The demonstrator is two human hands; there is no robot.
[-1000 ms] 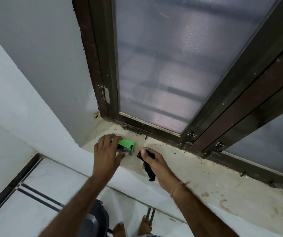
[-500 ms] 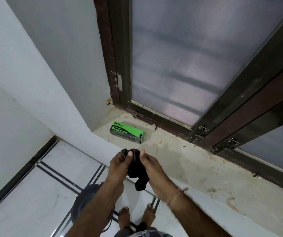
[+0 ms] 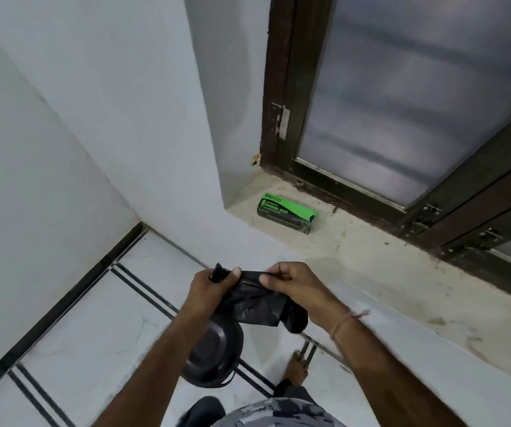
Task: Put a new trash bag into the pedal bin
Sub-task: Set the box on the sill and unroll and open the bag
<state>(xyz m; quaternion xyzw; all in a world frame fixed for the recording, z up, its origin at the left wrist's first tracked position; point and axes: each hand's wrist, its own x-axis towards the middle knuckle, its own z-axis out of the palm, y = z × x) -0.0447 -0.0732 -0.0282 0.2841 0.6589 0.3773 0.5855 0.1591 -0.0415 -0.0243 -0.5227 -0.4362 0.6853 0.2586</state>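
Head view, looking down at both my hands in front of me. My left hand (image 3: 206, 288) pinches one end of a folded black trash bag (image 3: 255, 305), thumb on top and fingers curled under. My right hand (image 3: 292, 285) pinches the other end the same way. The bag's top edge is stretched as a short band between the two hands. The rest hangs below them, crumpled, with a thick rolled lump under my right wrist. A thin reddish thread (image 3: 342, 322) is tied round that wrist.

The pedal bin (image 3: 214, 352) is black and round and stands on the floor right below my left forearm, which covers part of it. I see a dished round surface and cannot tell whether it is the lid or the inside. The pedal is not visible. The bag is held above the bin; whether they touch, I cannot tell.

A green and black box (image 3: 286, 211) printed GARBAGE BAGS lies flat on the stone window ledge (image 3: 386, 272), in the corner by the wall, well apart from my hands. Behind it is a dark brown window frame (image 3: 282, 87) with frosted glass (image 3: 417, 87). The ledge is dusty and stained.

The floor (image 3: 87, 318) is white tile with thin dark double lines. One bare foot (image 3: 296, 368) stands just right of the bin. A white wall (image 3: 94, 103) fills the left.
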